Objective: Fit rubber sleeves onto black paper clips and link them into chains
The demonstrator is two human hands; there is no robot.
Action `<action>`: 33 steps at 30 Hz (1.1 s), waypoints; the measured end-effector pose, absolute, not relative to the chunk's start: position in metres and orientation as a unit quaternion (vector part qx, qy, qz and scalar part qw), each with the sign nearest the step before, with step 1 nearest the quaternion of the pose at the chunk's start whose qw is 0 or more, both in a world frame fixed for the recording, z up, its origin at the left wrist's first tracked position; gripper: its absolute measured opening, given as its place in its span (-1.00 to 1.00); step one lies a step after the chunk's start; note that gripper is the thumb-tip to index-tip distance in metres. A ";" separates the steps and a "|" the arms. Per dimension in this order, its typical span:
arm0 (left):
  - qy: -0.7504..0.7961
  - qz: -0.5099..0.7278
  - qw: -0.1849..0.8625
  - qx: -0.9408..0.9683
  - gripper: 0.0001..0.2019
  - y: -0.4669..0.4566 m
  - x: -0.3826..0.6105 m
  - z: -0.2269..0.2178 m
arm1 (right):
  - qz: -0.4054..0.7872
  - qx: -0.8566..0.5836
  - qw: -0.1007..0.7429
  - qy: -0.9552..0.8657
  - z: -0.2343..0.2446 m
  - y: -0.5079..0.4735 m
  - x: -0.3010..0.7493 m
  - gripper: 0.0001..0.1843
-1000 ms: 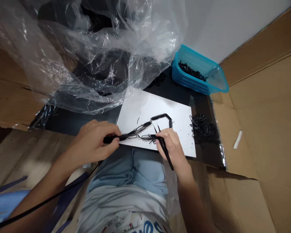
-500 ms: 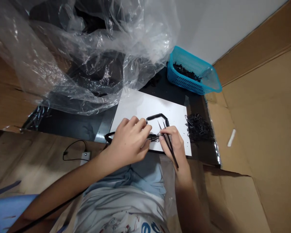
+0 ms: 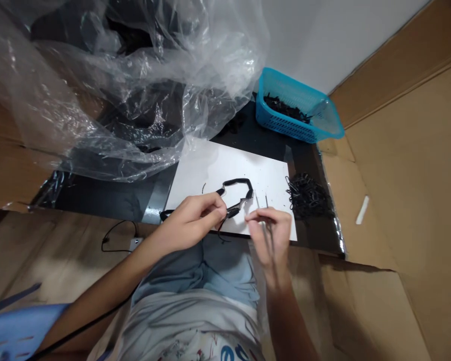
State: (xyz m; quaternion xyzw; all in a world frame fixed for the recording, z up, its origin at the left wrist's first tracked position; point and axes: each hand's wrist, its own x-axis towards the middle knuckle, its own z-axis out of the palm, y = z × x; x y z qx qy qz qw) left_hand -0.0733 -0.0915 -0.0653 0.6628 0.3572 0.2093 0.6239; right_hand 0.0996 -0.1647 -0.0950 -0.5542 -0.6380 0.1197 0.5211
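My left hand (image 3: 197, 215) is closed, thumb against fingers, on a black angular loop (image 3: 237, 181) with thin wires showing; its exact kind is unclear. Part of the loop is hidden by the fingers, and another black curved end (image 3: 166, 214) pokes out left of that hand. A dark thin wire (image 3: 222, 236) hangs below my fingertips. To the right, my right hand (image 3: 272, 228) grips black tweezers (image 3: 268, 233), slightly blurred, their two tips apart and pointing away from me. The tweezers sit beside the loop. Under all this lies a white board (image 3: 195, 158).
A tangled pile of black loops (image 3: 310, 195) lies right of the board on the dark table (image 3: 108, 198). Behind it stands a blue basket (image 3: 285, 128) with black pieces inside. Clear plastic sheeting (image 3: 146, 75) bulges over the left back. Cardboard (image 3: 402, 165) walls the right.
My right hand has drawn back slightly to the right, away from the loop. My left hand has turned, showing its thumb, and a dangling wire is now visible below it.
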 end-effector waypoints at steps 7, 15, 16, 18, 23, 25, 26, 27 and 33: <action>0.345 0.214 0.678 0.613 -0.74 -0.086 -0.073 -0.064 | 0.156 -0.497 0.468 -0.714 -0.100 -0.144 0.100 -0.64; 0.347 0.227 0.626 0.660 -0.80 -0.089 -0.077 -0.071 | 0.292 -0.462 0.430 -0.719 -0.103 -0.142 0.108 -0.63; 0.349 0.224 0.630 0.657 -0.76 -0.089 -0.078 -0.071 | 0.299 -0.468 0.429 -0.712 -0.103 -0.143 0.107 -0.66; 0.354 0.223 0.634 0.651 -0.71 -0.088 -0.078 -0.071 | 0.319 -0.486 0.438 -0.685 -0.103 -0.145 0.103 -0.72; 0.360 0.224 0.635 0.646 -0.68 -0.088 -0.077 -0.068 | 0.328 -0.536 0.490 -0.604 -0.101 -0.145 0.096 -0.86; 0.350 0.220 0.638 0.649 -0.75 -0.088 -0.077 -0.067 | 0.336 -0.544 0.507 -0.578 -0.101 -0.144 0.094 -0.87; 0.345 0.219 0.641 0.650 -0.79 -0.088 -0.077 -0.068 | 0.346 -0.544 0.512 -0.568 -0.101 -0.143 0.093 -0.87; 0.342 0.219 0.644 0.648 -0.83 -0.087 -0.077 -0.069 | 0.354 -0.542 0.516 -0.561 -0.101 -0.143 0.093 -0.86; 0.340 0.241 0.656 0.630 -0.85 -0.087 -0.080 -0.076 | 0.257 -0.535 0.517 -0.616 -0.086 -0.148 0.101 -0.84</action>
